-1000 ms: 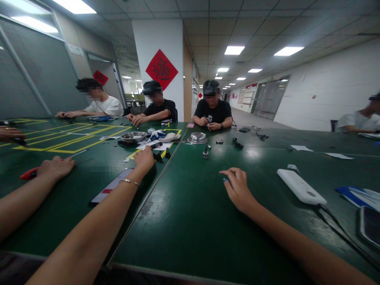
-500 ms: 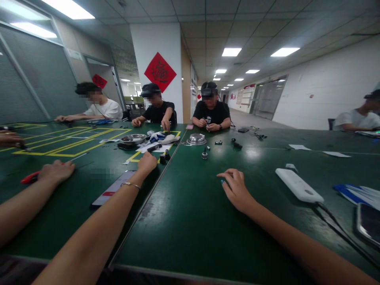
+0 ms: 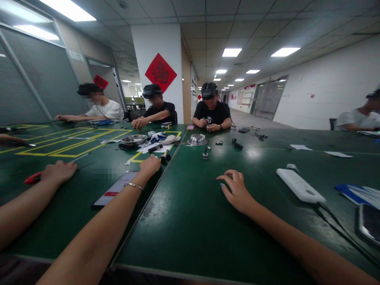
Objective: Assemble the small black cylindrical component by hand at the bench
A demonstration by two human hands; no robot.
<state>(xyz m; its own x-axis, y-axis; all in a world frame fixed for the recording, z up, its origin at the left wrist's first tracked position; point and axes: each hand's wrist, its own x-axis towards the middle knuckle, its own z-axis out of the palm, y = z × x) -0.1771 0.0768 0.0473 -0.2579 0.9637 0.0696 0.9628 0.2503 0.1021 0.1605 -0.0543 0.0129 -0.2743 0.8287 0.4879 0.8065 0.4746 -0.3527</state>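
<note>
Left hand (image 3: 150, 164) lay at centre frame on the green counter (image 3: 190, 221), knuckles toward the camera and fingers hidden behind them; whether it was closed on anything could not be told. A thin bracelet (image 3: 133, 185) sat on its wrist. Two small black parts (image 3: 164, 158) stood just beyond the knuckles, close to the hand; contact could not be confirmed. A phone (image 3: 115, 189) lay flat on the counter just left of that forearm.

Right hand (image 3: 235, 189) rested right of centre, fingers loosely curled and apart, tips on the bare counter, nothing in its grasp. A small metal cylinder (image 3: 204, 155) stood well beyond it, and a steel bowl (image 3: 197, 139) farther back still.

At mid-right, a white device (image 3: 299, 185) lay on the counter with a cable (image 3: 341, 231) running toward the lower right edge. A second phone (image 3: 369, 223) and a blue-and-white item (image 3: 359, 194) lay at the far right.

At lower left, a co-worker's hand (image 3: 59, 172) lay palm down on the end of a red tool (image 3: 32, 178). A second bowl (image 3: 133, 139) and gloves (image 3: 162, 137) sat left of centre, farther back. Other people were seated along the far side of the counter.
</note>
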